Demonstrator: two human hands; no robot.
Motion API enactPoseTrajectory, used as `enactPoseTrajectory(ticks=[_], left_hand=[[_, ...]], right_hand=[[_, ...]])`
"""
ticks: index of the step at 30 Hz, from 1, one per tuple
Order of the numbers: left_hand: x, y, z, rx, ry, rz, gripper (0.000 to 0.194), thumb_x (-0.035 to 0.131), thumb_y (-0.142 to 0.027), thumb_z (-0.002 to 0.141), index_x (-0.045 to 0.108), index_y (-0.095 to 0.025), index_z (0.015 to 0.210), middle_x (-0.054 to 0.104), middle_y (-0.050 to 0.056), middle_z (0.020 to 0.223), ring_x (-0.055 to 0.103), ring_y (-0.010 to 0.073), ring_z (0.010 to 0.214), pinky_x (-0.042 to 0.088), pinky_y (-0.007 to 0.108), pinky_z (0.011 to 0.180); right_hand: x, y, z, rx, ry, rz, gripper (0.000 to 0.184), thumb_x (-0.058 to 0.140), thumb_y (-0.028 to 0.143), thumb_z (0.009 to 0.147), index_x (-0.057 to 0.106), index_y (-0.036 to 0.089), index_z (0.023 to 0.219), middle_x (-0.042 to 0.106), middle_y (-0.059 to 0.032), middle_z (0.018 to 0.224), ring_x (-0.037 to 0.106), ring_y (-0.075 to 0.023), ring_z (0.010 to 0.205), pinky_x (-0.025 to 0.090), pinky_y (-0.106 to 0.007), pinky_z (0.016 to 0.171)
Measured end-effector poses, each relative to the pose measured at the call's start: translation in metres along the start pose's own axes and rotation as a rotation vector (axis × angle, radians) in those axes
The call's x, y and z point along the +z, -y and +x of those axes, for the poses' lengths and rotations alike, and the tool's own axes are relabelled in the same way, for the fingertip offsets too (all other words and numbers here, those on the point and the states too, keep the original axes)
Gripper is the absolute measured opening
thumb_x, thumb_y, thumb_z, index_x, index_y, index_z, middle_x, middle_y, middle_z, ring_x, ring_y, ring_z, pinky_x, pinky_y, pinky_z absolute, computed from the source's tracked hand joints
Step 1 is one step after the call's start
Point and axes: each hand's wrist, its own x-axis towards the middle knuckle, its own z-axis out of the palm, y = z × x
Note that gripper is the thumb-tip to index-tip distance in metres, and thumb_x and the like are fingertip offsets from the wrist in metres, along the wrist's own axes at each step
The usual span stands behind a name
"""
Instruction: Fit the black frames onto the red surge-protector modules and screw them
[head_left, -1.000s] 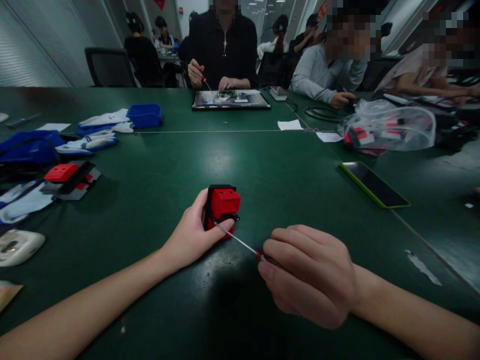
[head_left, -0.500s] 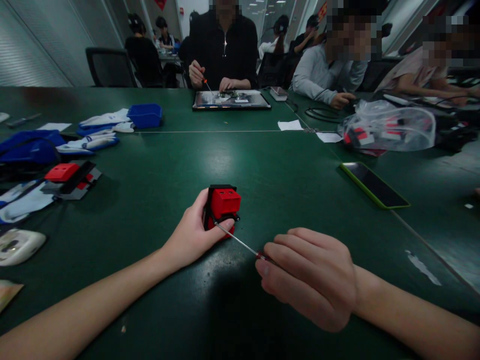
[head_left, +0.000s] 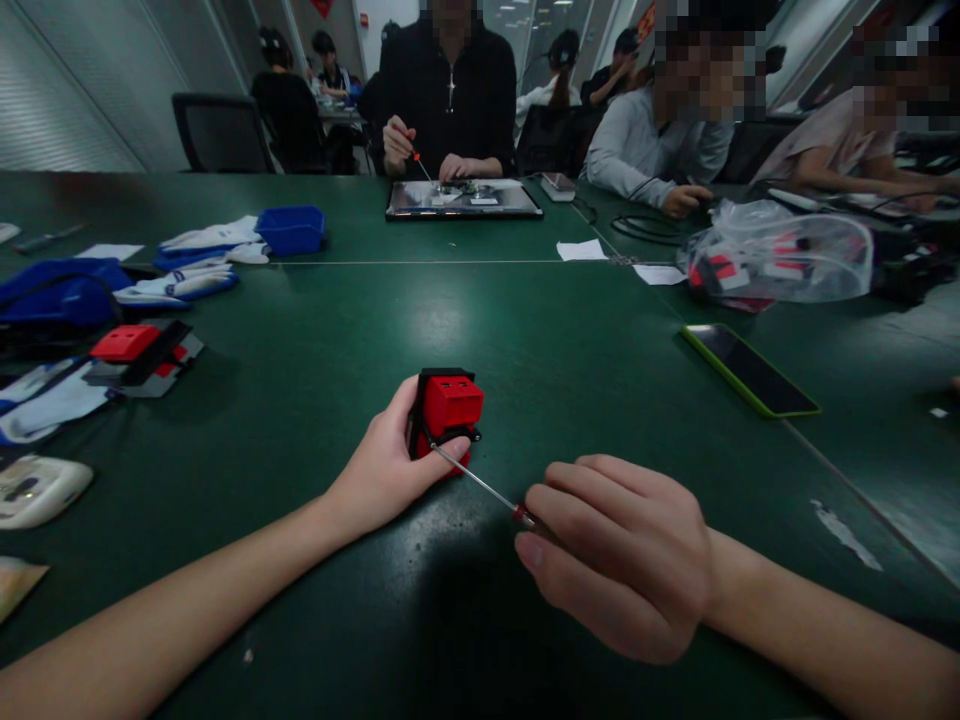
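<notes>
Your left hand (head_left: 401, 450) grips the red-and-black block (head_left: 453, 402), which lies against its fingers, thumb across the near face. Your right hand (head_left: 626, 550) grasps a screwdriver (head_left: 480, 482), shaft tip at the block's near side. Farther right on the green counter (head_left: 315, 350): a green-edged phone (head_left: 750, 370).

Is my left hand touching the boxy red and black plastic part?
Touching. The head view shows the left hand around the boxy red and black plastic part, thumb across its front.
</notes>
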Motion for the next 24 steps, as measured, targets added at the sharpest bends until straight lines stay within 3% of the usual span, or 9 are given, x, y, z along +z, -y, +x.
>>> enactPoseTrajectory(ticks=[6, 11, 17, 24], left_hand=[[0.0001, 0.0001, 0.0002, 0.012, -0.004, 0.016, 0.055, 0.075, -0.039, 0.087, 0.052, -0.02, 0.133, 0.069, 0.009, 0.123, 0.069, 0.0278, 0.112, 0.055, 0.039, 0.099], [0.0001, 0.0007, -0.0004, 0.009, -0.005, 0.021, 0.057, 0.076, -0.04, 0.086, 0.052, -0.02, 0.133, 0.07, 0.009, 0.123, 0.069, 0.0294, 0.113, 0.055, 0.04, 0.099], [0.0, 0.0012, -0.0001, 0.015, -0.01, 0.003, 0.056, 0.075, -0.039, 0.087, 0.051, -0.02, 0.134, 0.069, 0.009, 0.123, 0.069, 0.0271, 0.11, 0.055, 0.038, 0.099], [-0.0003, 0.0019, -0.0003, 0.002, -0.006, -0.001, 0.057, 0.076, -0.039, 0.086, 0.051, -0.019, 0.133, 0.07, 0.01, 0.123, 0.069, 0.0285, 0.11, 0.055, 0.04, 0.098]], right_hand=[[0.0019, 0.0013, -0.0018, 0.038, 0.038, 0.037, 0.007, 0.058, 0.012, 0.092, 0.064, 0.013, 0.095, 0.063, -0.003, 0.065, 0.064, -0.0192, 0.065, 0.05, -0.032, 0.057], [0.004, 0.0032, -0.0045, 0.031, -0.035, 0.03, 0.008, 0.06, 0.01, 0.088, 0.064, 0.014, 0.093, 0.062, -0.0027, 0.064, 0.063, -0.02, 0.063, 0.047, -0.033, 0.055], [0.0035, 0.0016, -0.0043, 0.032, 0.023, 0.034, 0.009, 0.056, 0.012, 0.092, 0.063, 0.013, 0.097, 0.065, -0.005, 0.068, 0.063, -0.0195, 0.063, 0.048, -0.033, 0.056], [0.0005, -0.0008, -0.0011, 0.018, 0.071, 0.039, 0.009, 0.058, 0.013, 0.093, 0.066, 0.012, 0.098, 0.063, -0.0013, 0.064, 0.065, -0.0172, 0.064, 0.05, -0.03, 0.058]])
